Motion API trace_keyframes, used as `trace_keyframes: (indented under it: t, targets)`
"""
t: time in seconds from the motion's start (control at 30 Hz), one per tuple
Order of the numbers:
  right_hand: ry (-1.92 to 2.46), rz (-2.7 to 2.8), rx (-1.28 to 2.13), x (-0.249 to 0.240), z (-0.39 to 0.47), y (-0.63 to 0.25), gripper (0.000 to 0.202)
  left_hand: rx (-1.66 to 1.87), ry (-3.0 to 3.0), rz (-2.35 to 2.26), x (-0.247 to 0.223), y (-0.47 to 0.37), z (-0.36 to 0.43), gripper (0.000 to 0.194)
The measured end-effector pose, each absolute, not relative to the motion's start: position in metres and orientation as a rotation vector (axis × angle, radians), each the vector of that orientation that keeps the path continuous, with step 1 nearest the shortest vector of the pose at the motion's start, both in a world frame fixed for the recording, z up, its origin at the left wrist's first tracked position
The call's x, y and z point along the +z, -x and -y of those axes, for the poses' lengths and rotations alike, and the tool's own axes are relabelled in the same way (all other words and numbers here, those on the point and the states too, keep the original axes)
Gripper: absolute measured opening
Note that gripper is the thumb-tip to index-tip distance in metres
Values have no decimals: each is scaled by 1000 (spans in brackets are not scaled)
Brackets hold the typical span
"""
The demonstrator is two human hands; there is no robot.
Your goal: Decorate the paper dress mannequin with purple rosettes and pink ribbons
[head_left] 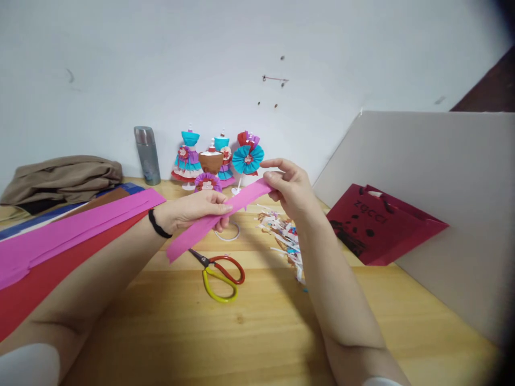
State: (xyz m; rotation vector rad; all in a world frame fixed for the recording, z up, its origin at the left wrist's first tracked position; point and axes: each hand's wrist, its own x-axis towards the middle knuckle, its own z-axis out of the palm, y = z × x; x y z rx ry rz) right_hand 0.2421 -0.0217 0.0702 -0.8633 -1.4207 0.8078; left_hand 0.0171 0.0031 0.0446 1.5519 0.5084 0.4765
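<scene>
A pink strip [243, 199], of paper or thin cloth, is stretched at a slant between my hands above the table. My left hand [207, 208] pinches it near the middle, and its loose end hangs down to the left. At the upper right end, my right hand [290, 185] grips it between thumb and fingers. Below the strip lies a pair of scissors [221, 276] with one red and one yellow handle. A thin white ring [235, 233] lies partly hidden behind my left hand and the strip.
Several small dress forms in coloured ruffles [188, 155] stand by the wall, beside a grey thermos [147, 155]. Pink sheets [92, 222] and red sheets [76, 268] lie left, near a brown cloth [68, 177]. Scraps [287, 236] and a red paper bag [382, 225] are on the right.
</scene>
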Motion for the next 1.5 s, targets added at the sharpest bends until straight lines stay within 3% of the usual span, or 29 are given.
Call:
trace_keyframes:
  t: [0.23,0.5,1.0,1.3,1.5]
  targets:
    - [765,1589,816,73,25,-252,17,520,-1500,-527,55,-6,-4,35]
    - [809,1698,757,79,33,-257,15,618,-1504,-580,65,2,-1,31]
    - [1029,1721,300,78,30,-256,12,968,-2026,-959,71,-11,11,11]
    - [1021,1649,365,79,31,-260,12,1284,-2555,-790,67,-7,10,30]
    - [1006,1638,355,81,32,-259,12,1288,-2758,-892,66,-7,12,35]
